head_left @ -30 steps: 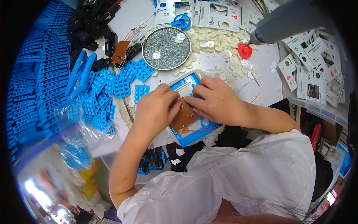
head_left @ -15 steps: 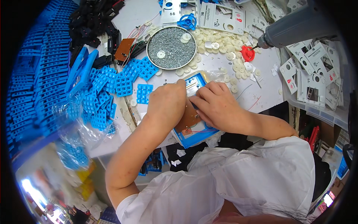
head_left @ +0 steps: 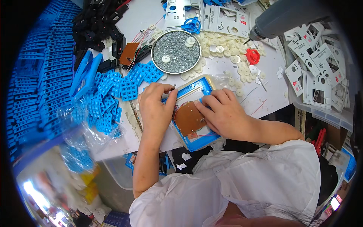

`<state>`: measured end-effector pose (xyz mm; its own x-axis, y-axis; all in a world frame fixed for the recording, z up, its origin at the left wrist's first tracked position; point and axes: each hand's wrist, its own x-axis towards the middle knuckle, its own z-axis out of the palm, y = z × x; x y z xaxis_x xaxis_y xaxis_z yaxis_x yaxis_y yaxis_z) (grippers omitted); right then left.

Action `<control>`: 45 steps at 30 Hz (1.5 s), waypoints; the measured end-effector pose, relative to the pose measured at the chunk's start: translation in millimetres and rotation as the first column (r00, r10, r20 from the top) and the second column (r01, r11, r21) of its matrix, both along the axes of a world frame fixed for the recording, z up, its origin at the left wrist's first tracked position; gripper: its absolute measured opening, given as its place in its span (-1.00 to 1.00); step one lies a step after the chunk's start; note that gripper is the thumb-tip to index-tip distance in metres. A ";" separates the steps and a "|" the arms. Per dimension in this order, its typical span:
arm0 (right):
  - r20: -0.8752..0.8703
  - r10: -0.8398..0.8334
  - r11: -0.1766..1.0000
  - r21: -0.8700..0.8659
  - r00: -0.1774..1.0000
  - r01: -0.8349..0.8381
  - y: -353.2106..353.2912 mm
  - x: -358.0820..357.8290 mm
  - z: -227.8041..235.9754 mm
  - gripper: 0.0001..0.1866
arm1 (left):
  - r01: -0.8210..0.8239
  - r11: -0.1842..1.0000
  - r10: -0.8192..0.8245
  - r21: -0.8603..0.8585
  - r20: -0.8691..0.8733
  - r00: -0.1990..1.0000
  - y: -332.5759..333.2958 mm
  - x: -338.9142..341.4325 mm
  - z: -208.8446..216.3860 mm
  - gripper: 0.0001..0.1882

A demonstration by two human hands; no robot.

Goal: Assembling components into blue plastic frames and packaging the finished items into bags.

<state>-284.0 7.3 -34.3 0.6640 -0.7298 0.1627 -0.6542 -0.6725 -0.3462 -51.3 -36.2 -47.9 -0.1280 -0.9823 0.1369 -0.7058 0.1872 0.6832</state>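
A blue plastic case (head_left: 200,142) lies tilted on the near part of the table, with a brown circuit board (head_left: 188,120) flat inside its frame and red wires along the board's near edge. My left hand (head_left: 155,108) is at the case's left side, thumb and forefinger pinched on a small screw (head_left: 174,87), partly hidden by the fingertips. From the right, my right hand (head_left: 225,115) grips the case, its bent fingers over the edge and fingertips touching the board. The thumb of that hand is mostly hidden.
Beyond the case stands a round tray (head_left: 177,70) of screws. White plastic discs (head_left: 217,49) lie around it. Blue keypads (head_left: 109,90) are heaped at left, black parts (head_left: 94,30) behind. An electric screwdriver (head_left: 280,22) hangs at upper right above a red ring (head_left: 252,56). White panels (head_left: 319,72) fill a bin.
My left hand has moved left off the circuit board, now pinching the screw beside the case. The board, largely covered before, is exposed. My right hand stays on the case.
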 end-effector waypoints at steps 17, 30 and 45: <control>0.518 -0.044 0.998 0.067 0.854 0.011 -45.7 24.3 -13.7 -0.75 | -0.059 0.994 0.048 -0.093 -0.117 0.992 35.2 -9.3 -6.2 -0.88; 0.462 -0.049 0.984 0.174 0.885 -0.036 -75.2 11.5 15.7 -0.38 | 0.188 0.943 -0.225 -0.275 -0.112 0.968 34.4 0.3 -4.0 -0.91; 0.040 -0.384 0.915 0.153 0.922 0.374 -343.1 202.5 -34.9 -0.46 | 0.027 0.975 -0.097 -0.221 -0.314 0.944 42.6 -2.5 -17.6 -0.91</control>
<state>-81.5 -335.8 -69.2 0.3240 -0.9430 0.0756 -0.8220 -0.3201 -0.4709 -53.8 6.5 -65.4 -0.1021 -0.9178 0.3838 -0.4375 0.3879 0.8113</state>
